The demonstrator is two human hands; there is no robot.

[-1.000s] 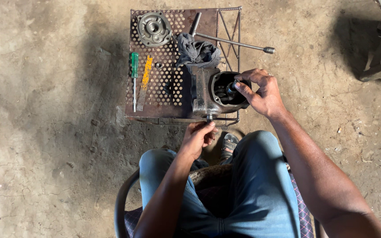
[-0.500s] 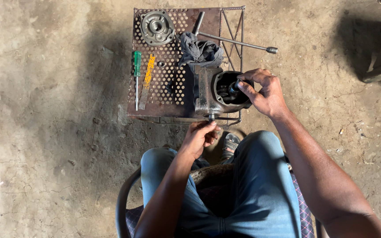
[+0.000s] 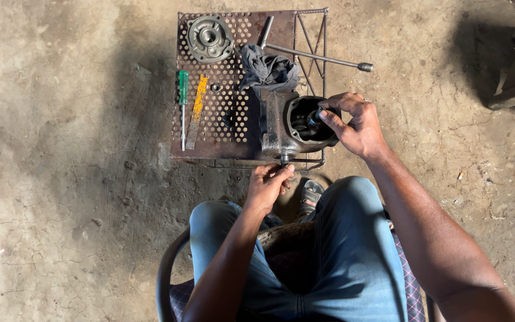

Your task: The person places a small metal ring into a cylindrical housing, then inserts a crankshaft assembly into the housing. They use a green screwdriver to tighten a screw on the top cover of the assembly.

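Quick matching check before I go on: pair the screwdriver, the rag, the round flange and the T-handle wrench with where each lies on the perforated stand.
Things:
1. green-handled screwdriver
2. grey rag
3. round flange
4. T-handle wrench

Places:
A. far left corner of the stand
B. sticking out past the stand's right edge
C. left edge, beside the orange-marked strip
D. just behind the metal housing

Pairs: 1-C, 2-D, 3-A, 4-B
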